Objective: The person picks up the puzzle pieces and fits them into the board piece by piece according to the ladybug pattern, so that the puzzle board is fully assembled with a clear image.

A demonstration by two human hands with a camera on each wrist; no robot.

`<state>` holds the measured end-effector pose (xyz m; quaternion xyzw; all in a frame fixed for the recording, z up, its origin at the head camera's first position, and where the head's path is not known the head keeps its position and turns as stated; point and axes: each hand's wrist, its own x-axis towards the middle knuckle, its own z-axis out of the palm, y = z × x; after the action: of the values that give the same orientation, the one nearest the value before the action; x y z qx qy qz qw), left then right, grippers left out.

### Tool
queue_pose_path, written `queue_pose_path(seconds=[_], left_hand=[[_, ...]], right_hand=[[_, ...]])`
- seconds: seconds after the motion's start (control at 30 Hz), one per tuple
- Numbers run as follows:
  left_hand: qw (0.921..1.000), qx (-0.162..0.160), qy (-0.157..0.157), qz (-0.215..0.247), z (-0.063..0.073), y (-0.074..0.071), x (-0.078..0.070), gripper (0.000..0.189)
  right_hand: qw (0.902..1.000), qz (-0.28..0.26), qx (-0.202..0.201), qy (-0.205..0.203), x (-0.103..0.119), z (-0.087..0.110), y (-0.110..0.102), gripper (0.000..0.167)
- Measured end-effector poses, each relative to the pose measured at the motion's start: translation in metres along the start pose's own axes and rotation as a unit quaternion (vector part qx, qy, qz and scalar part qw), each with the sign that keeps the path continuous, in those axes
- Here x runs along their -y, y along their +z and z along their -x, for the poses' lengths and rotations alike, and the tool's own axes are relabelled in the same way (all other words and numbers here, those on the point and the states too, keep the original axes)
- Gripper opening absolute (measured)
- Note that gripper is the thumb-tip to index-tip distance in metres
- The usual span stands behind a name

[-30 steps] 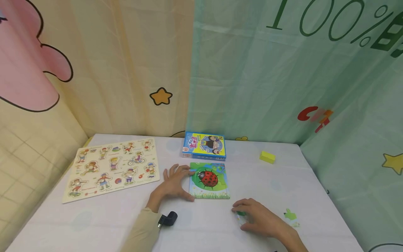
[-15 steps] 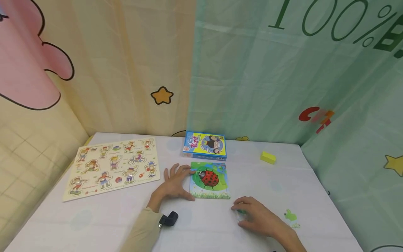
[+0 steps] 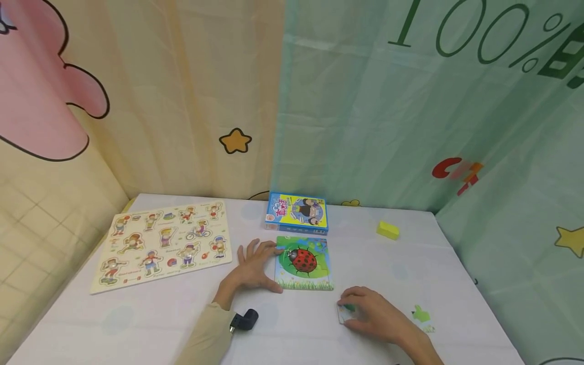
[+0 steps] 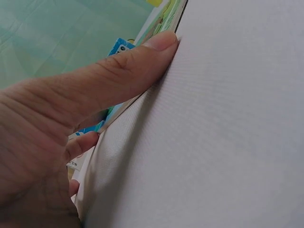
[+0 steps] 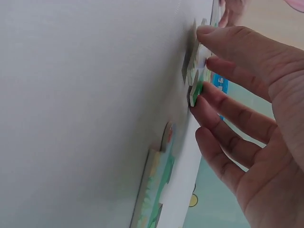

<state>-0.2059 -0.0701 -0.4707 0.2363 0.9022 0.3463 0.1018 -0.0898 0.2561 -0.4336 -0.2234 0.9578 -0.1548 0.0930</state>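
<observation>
In the head view, a square ladybug puzzle (image 3: 304, 262) with a green and blue background lies flat. My left hand (image 3: 251, 266) spreads its fingers along the puzzle's left side; the thumb is at the lower left corner and a fingertip overlaps the left edge higher up. In the left wrist view, the thumb (image 4: 159, 45) presses against the puzzle's edge. My right hand (image 3: 376, 317) pinches a small puzzle piece (image 3: 345, 314), pale with a green patch, close over the table; its fingers hide part of it. Another puzzle piece (image 3: 422, 314), green and white with knobs, lies beside the right wrist.
A cream peg board (image 3: 166, 243) with figures of children lies at the left. Behind the ladybug puzzle sits a blue and yellow card box (image 3: 296, 213). A yellow block (image 3: 388, 229) lies at the back right. Printed curtains (image 3: 356, 126) surround the white table (image 3: 292, 334).
The right hand has shifted its fingers slightly, and more of the pinched puzzle piece's pale left side shows. The left hand stays at the ladybug puzzle.
</observation>
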Motion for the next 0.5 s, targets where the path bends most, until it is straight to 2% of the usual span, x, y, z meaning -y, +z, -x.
queue_pose_path(seconds=[0.23, 0.5], left_hand=[[1.0000, -0.001, -0.004, -0.004, 0.000, 0.000, -0.001, 0.095], [0.9999, -0.002, -0.007, -0.007, 0.000, 0.001, 0.000, 0.094]], right_hand=[[0.9992, 0.013, -0.026, -0.029, 0.004, -0.011, 0.000, 0.030], [0.9983, 0.012, -0.029, -0.049, 0.020, -0.034, -0.003, 0.030]])
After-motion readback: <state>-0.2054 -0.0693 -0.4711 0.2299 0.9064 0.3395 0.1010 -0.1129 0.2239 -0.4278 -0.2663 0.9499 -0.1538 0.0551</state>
